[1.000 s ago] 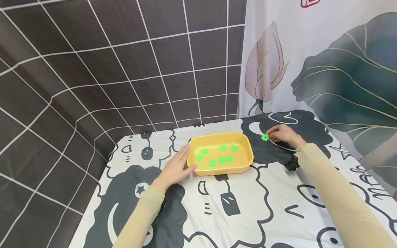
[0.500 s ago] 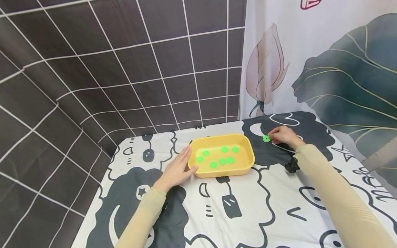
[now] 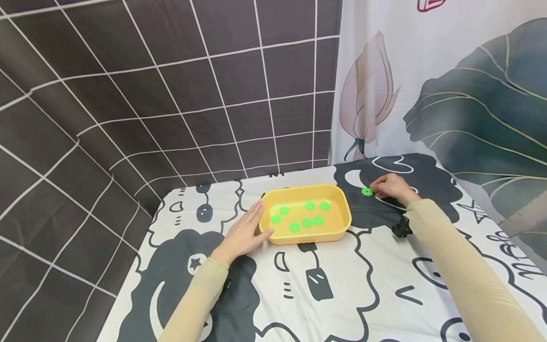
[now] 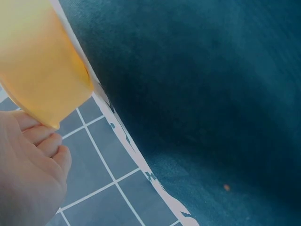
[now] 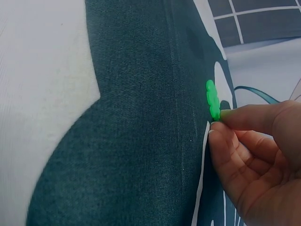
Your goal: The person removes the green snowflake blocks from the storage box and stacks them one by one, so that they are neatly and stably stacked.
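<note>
My left hand (image 3: 242, 232) lies along the left end of a yellow plastic tray (image 3: 305, 239), fingers fairly straight against its side and thumb at the front corner. In the left wrist view, the fingertips (image 4: 44, 136) meet the tray's edge (image 4: 51, 123). Out to the right of the tray, my right hand (image 3: 391, 186) pinches a green snowflake building disc (image 3: 366, 191) between thumb and fingers. The right wrist view shows this notched disc (image 5: 213, 100) nearly edge-on, close over the dark cloth. Several similar green discs (image 3: 294, 227) lie spread on the tray's floor.
A black-and-white cartoon cloth (image 3: 333, 304) covers the table. Behind stands a dark curtain with white grid lines (image 3: 231, 95), and at the back right hangs a white curtain with a flower print (image 3: 365, 90). A small black device (image 3: 401, 229) sits at the right wrist.
The disc in my right hand has tipped flatter, with the hand staying in about the same place. My left hand stays at the tray, and the head view has shifted slightly.
</note>
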Tool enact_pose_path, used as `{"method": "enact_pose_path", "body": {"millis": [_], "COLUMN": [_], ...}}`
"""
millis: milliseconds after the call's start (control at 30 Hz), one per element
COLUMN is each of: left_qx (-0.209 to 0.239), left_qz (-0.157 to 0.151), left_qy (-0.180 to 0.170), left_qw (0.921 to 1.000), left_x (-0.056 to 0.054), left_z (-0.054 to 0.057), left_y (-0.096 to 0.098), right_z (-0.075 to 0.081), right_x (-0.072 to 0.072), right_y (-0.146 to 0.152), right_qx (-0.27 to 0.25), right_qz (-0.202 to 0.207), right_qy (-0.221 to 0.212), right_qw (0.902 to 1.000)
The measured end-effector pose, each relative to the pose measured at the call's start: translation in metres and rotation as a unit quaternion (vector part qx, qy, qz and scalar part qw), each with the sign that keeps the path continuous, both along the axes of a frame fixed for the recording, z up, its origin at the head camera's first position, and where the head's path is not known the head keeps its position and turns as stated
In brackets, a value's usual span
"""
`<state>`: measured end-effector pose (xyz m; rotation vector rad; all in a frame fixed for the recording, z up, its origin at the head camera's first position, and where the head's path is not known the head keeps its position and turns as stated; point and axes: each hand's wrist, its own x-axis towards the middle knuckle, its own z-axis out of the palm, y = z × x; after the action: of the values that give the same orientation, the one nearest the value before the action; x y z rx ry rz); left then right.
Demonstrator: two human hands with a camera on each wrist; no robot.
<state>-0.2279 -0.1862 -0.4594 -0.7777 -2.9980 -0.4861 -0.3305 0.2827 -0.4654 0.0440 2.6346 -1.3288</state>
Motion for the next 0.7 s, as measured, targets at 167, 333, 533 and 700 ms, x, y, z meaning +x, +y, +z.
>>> {"method": "enact_pose_path", "body": {"millis": [167,333,533,700], "left_qx": [0.003,0.002,0.007,0.005], "left_qz": [-0.003,-0.002,-0.005,-0.006], "left_qy": [-0.002,-0.004,-0.003,0.000], "left_qw": [1.0000,1.0000,1.0000,1.0000], "left_x": [0.000,0.000,0.000,-0.001], "left_z": [0.000,0.000,0.000,0.001], "left_y": [0.001,0.002,0.001,-0.001], "right_z": [0.001,0.002,0.009,0.028], "right_x": [0.004,0.004,0.003,-0.001], "right_y": [0.002,0.002,-0.002,-0.014], "right_qx": [0.002,-0.002,-0.012,-0.002], "right_qz": [-0.004,-0.003,0.012,0.029], "right_qy": [-0.008,-0.012,-0.017,0.000], "right_qw": [1.0000,0.9999,0.9997,0.9996]}}
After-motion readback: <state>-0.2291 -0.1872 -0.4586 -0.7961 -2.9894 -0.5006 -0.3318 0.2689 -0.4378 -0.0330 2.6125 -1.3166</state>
